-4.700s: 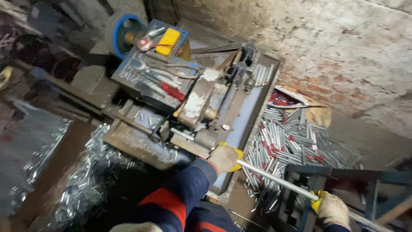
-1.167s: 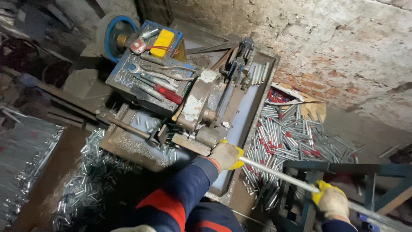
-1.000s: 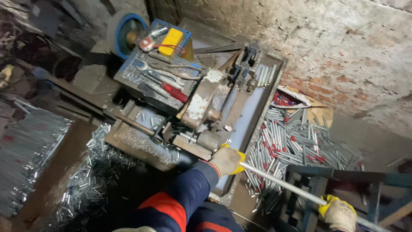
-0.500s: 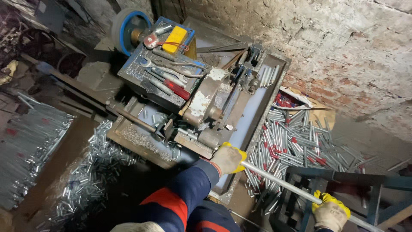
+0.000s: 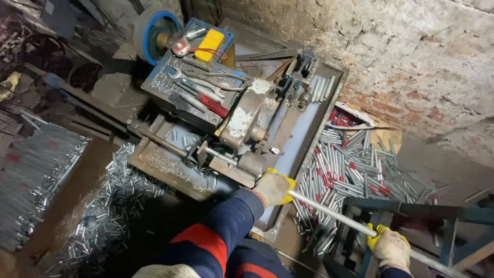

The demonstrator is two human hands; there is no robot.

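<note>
The left hand, in a yellow-and-grey work glove, sits at the lower middle of the frame with its dark blue sleeve reaching up from the bottom edge. Its fingers are curled around a long metal rod, gripping it right where the rod meets the cutting machine. The right hand, gloved the same way, is at the lower right, fingers wrapped tight on the same rod further back. The rod runs on a slant from the machine's front edge down toward the lower right corner, passing over a dark blue metal stand.

The machine fills the centre, in a shallow steel tray whose far rim lies close to the brick wall at upper right. A tool tray with wrenches and a red-handled tool rests on its upper left part. Cut tube pieces lie heaped right of the machine, between tray and wall; more short pieces spread at lower left. Open floor seems tight around the stand, though the dim light makes that hard to judge.
</note>
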